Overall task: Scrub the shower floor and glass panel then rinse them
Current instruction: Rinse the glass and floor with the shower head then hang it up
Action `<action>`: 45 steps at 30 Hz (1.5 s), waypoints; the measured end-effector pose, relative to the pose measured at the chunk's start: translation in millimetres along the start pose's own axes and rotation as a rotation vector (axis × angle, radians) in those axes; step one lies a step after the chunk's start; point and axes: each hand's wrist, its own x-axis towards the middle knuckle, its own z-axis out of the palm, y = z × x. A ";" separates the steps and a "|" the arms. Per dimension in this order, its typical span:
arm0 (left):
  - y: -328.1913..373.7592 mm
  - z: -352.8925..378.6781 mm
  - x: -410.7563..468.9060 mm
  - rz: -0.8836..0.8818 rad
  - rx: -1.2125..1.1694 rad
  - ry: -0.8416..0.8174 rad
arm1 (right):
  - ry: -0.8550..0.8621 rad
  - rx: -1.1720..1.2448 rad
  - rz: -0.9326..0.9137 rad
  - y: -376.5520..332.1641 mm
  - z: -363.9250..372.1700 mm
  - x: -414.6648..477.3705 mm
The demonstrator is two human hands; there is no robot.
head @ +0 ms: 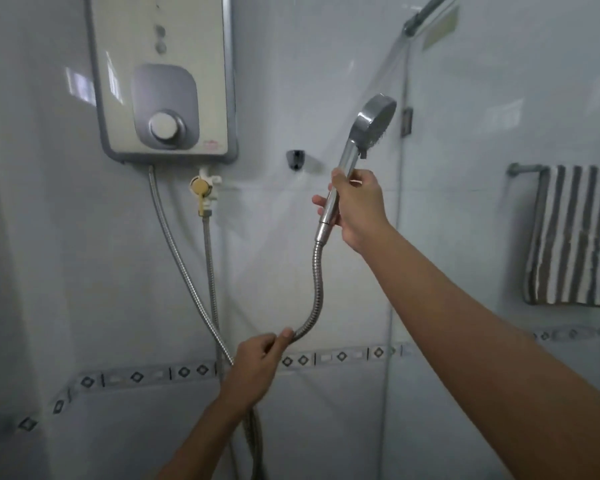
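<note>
The edge of the glass panel (482, 116) runs upright just right of my right hand (357, 209). Bare glossy tile lies open between both hands and the boxy water heater (163, 81) up to their left. My right hand is wrapped round the smooth chrome handle of the shower head (374, 123), whose round face sits above it, turned toward the glass. Lower down, my left hand (257, 365) pinches the ribbed metal hose (314, 271).
</note>
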 end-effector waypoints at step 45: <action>46.0 35.0 186.9 -0.080 -0.018 0.060 | 0.086 -0.568 -0.548 -27.7 94.6 164.7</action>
